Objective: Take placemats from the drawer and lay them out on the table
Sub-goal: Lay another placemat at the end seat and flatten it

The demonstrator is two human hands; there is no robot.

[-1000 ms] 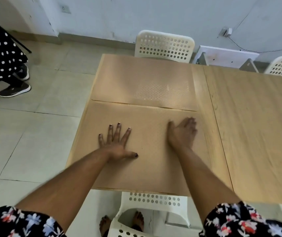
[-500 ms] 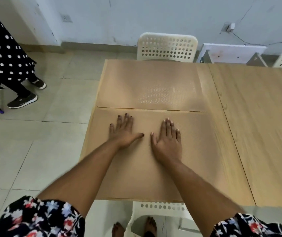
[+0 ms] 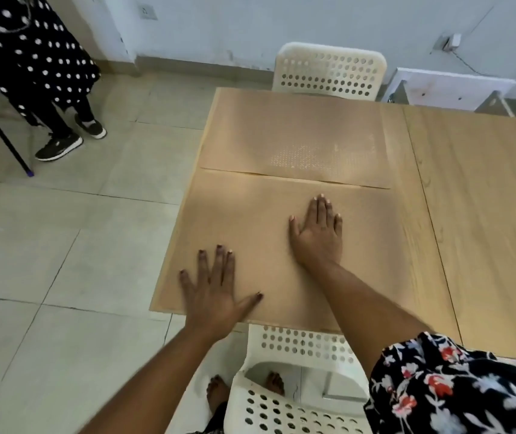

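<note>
pressing flat: left hand [image 3: 214,296], right hand [image 3: 317,236] splayed, released, atop near placemat [image 3: 266,220].

Near tan perforated placemat [image 3: 256,227] lies on light wooden table [image 3: 485,214], its far edge touching far tan perforated placemat [image 3: 291,136]. Left hand [image 3: 214,292] flat at near-left corner, right hand [image 3: 317,236] flat mid-mat. White perforated plastic chair [image 3: 328,72] behind table, another [image 3: 284,399] before it.

Matt tan placemats [image 3: 250,220] with a fine dotted texture lie on a smooth wood-grain table [image 3: 485,214]; perforated white plastic chairs [image 3: 328,70].
</note>
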